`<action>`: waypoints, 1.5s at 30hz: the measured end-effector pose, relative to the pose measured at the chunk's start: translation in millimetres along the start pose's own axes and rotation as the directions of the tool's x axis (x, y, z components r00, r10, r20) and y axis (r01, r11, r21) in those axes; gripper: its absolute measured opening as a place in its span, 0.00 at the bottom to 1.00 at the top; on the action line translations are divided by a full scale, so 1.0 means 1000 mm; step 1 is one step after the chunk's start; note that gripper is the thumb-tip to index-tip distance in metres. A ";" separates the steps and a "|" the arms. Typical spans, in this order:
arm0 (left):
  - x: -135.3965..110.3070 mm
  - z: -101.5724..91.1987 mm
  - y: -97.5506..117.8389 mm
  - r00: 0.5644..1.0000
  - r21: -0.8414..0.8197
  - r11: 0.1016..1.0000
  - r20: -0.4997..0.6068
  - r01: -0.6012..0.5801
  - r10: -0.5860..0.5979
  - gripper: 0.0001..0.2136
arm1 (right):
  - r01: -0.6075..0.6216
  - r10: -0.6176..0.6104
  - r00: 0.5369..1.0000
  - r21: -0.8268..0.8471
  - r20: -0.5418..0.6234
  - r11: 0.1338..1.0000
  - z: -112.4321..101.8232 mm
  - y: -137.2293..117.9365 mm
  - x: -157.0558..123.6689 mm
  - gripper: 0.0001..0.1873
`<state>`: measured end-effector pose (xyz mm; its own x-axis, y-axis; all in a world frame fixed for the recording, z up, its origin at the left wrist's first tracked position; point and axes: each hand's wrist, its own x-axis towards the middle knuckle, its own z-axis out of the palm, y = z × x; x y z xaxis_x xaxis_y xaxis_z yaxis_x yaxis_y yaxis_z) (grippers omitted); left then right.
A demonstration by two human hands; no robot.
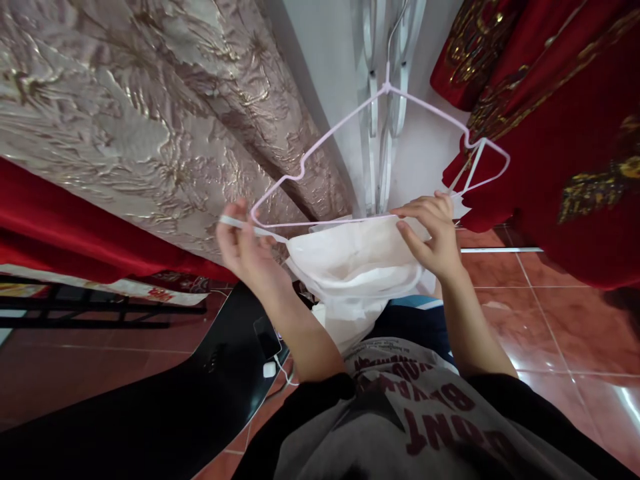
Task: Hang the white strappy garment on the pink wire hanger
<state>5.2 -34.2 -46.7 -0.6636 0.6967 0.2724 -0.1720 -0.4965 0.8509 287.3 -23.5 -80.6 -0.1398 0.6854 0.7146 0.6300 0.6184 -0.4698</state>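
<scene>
A thin pink clothes hanger (345, 120) hangs from above in front of me, its lower bar level with my hands. Just below that bar is a white garment (350, 253) with thin straps, its lower part draping toward my lap. One strap (477, 163) loops over the hanger's right shoulder. At the left end of the hanger, my left hand (250, 250) is closed on the other strap (260, 231), which runs across its fingers. My right hand (433, 233) pinches the garment's upper edge close beside the hanger bar.
Embossed beige fabric (190, 120) hangs at left, and red cloth with gold decoration (560, 133) at right. Behind the hanger are white metal bars (373, 133). A black seat (165, 393) holds a phone (267, 337) with a charging cable. Red tiles (540, 307) cover the floor.
</scene>
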 end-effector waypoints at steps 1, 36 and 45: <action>-0.006 0.001 -0.007 0.997 0.018 0.998 0.050 0.057 -0.058 0.07 | 0.009 -0.009 1.000 0.009 0.007 1.000 0.003 -0.002 0.000 0.09; -0.043 0.040 -0.027 0.872 -0.073 0.949 0.420 0.308 -0.251 0.18 | 0.162 0.243 0.634 0.433 -0.734 0.887 -0.048 0.064 0.008 0.10; -0.048 0.035 -0.041 0.881 -0.036 0.960 0.407 0.279 -0.240 0.13 | -0.047 0.035 0.997 0.171 0.075 0.984 -0.023 -0.010 0.011 0.09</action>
<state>69.7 -29.2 -78.7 -0.2467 0.9442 0.2184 -0.3759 -0.3010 0.8764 296.4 -31.2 -56.2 -0.1749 0.7333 0.6570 0.4958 0.6421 -0.5847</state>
